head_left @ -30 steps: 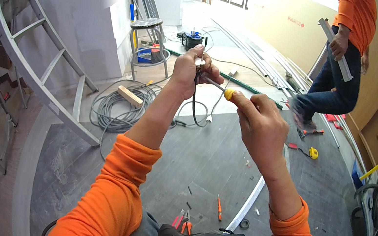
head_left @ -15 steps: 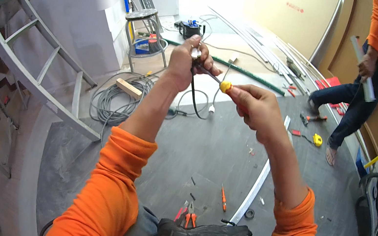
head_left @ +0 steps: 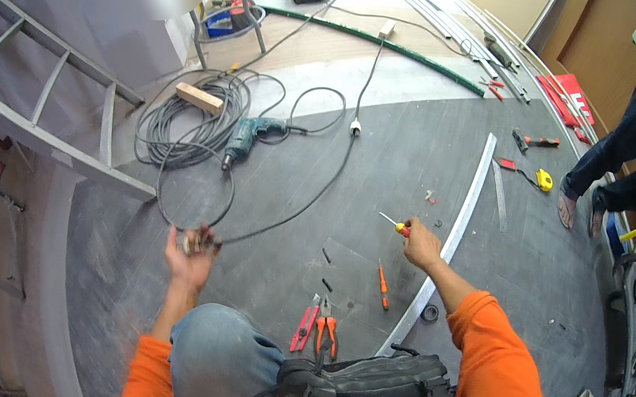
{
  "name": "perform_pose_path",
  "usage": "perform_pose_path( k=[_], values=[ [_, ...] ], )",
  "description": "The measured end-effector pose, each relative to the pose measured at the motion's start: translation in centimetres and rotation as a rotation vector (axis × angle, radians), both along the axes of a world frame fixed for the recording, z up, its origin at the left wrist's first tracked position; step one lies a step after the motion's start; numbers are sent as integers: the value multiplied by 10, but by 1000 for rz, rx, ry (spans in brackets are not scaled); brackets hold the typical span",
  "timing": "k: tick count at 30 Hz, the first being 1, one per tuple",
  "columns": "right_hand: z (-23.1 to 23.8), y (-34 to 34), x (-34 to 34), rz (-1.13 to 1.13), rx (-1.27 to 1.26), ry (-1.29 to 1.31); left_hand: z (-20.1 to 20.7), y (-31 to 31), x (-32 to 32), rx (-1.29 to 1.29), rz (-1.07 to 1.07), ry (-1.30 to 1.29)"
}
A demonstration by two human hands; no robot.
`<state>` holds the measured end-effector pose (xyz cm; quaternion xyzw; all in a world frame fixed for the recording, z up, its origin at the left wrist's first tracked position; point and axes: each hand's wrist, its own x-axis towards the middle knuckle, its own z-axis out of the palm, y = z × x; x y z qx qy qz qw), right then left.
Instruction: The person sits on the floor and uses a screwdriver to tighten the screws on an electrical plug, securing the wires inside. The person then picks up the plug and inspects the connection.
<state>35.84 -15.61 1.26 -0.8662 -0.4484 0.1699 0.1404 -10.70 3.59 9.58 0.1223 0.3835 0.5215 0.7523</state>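
My left hand [head_left: 190, 261] is low at the left, palm up, its fingers curled round a small plug-like fitting [head_left: 197, 243] on a dark cable. The fitting's details are blurred. From it the cable [head_left: 300, 216] curves over the floor to a white connector [head_left: 356, 126]. My right hand [head_left: 421, 246] grips a screwdriver [head_left: 401, 229] by its yellow and red handle, the shaft pointing up and left. Nearer to me lie an orange-handled screwdriver [head_left: 382, 285], orange-handled pliers [head_left: 325, 337] and a red utility knife [head_left: 304, 325].
A green drill [head_left: 243, 137] lies by a coiled grey cable [head_left: 179, 131] topped with a wood block [head_left: 199, 98]. A ladder [head_left: 54, 132] stands left. A metal strip [head_left: 461, 213], hammer [head_left: 535, 141] and tape measure [head_left: 543, 180] lie right, near another person's feet [head_left: 568, 209].
My hands have come apart: the left moved down and left with the fitting, the right down with the screwdriver. The view has tilted lower, and the drill now shows.
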Motion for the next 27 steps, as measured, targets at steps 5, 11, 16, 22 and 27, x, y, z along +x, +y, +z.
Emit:
perform_pose_path(
  k=[5,11,16,22,27],
  values=[
    [-47,-9,-9,-51,24,-154,-89,-79,-66,-302,-124,134],
    [-62,69,-2,-32,252,96,-46,-121,-104,-405,-410,123],
    [-35,172,-10,-417,342,932,-10,-127,-106,-293,-590,165],
    [-28,261,0,-561,601,1069,-4,-90,-81,-226,-1177,117],
    [-61,303,45,-320,588,664,-21,-92,-56,-260,-1389,-21]
  ],
)
